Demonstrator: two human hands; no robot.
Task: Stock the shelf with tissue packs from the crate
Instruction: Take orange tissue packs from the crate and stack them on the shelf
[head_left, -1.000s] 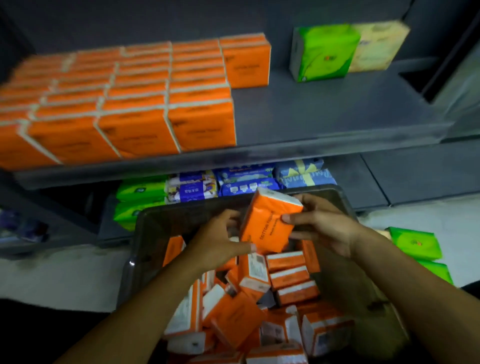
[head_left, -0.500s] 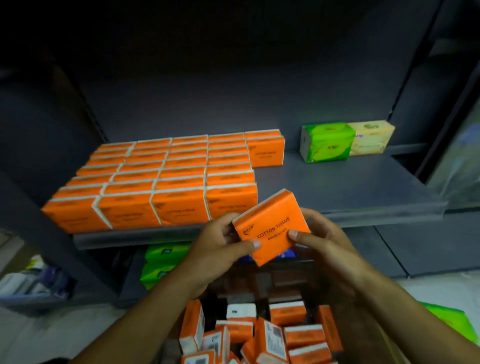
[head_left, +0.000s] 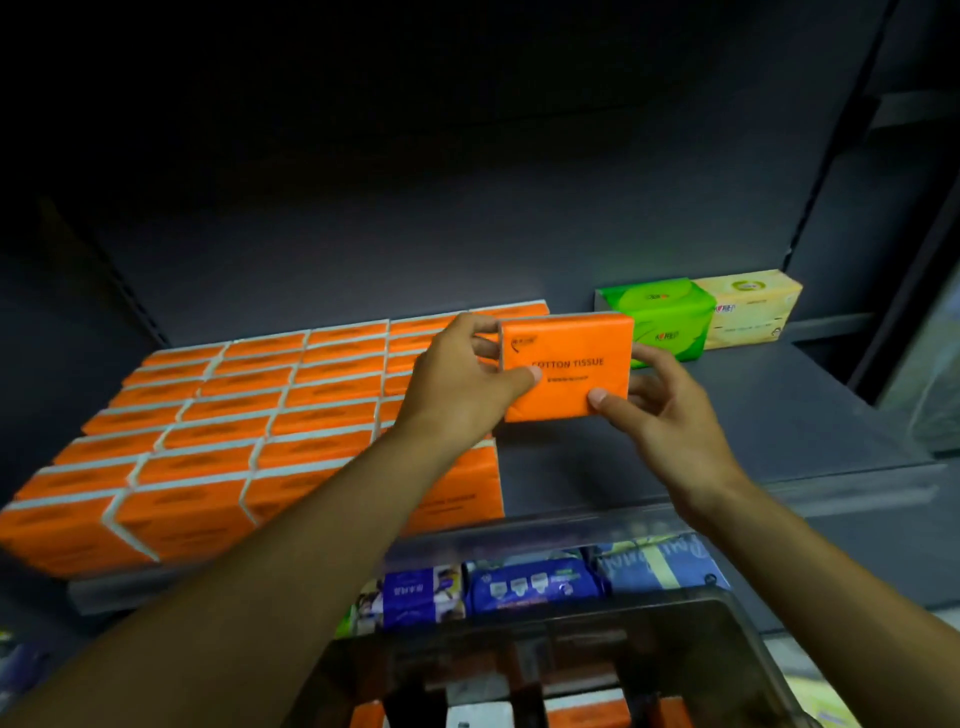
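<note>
Holding the tissue pack (head_left: 571, 343) between left hand (head_left: 462, 384) and right hand (head_left: 670, 415), seemingly above shelf (head_left: 597, 467).

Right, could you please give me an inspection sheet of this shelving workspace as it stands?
Surface: grey shelf, right part bare.
Job's things: orange pack held above the shelf, at the right edge of the stocked rows; crate below holds more.
Clutter: green pack and yellow pack at the shelf's back right.
Grippers: left hand and right hand both grip the pack.
Cables: nothing seen.
Surroundings: blue packs on the level below.
</note>
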